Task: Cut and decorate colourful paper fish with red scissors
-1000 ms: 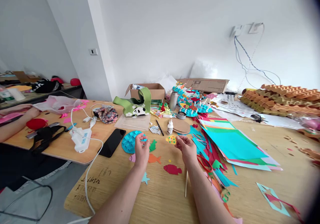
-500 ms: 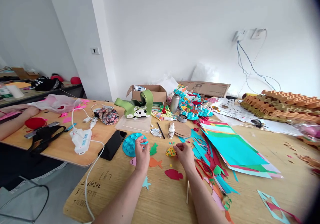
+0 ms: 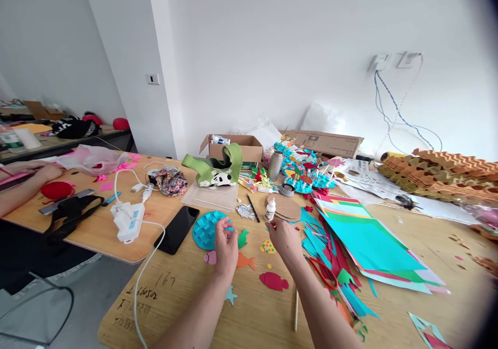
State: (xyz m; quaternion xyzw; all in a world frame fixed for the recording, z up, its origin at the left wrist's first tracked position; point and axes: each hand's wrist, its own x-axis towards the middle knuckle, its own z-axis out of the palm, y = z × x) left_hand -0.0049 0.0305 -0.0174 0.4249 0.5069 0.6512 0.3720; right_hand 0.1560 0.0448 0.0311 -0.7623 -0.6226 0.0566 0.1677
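Note:
My right hand (image 3: 286, 237) reaches to just below a small white glue bottle (image 3: 270, 210), its fingertips pinched together over the spot where tiny paper dots lay. Whatever is in the pinch is too small to make out. Below those fingertips lies a yellow paper fish (image 3: 268, 247) with coloured dots. My left hand (image 3: 226, 242) hovers at the edge of a blue woven paper disc (image 3: 206, 231), fingers loosely curled and apart, nothing visible in them. Around it lie a green paper cutout (image 3: 243, 238), an orange fish (image 3: 246, 261), a pink fish (image 3: 210, 257), a red fish (image 3: 274, 281) and a light-blue starfish (image 3: 231, 295).
Scissors with red handles (image 3: 324, 274) lie among paper scraps on the right, beside stacked coloured sheets (image 3: 373, 240). A wooden stick (image 3: 296, 307) is near my right forearm. A phone (image 3: 179, 229), a power strip (image 3: 128, 222) and its cable are left. Another person's arm (image 3: 23, 191) rests far left.
My right hand has left the yellow fish and moved slightly away from me, toward the glue bottle and small dots. The fish now lies uncovered. My left hand has stayed near the blue disc.

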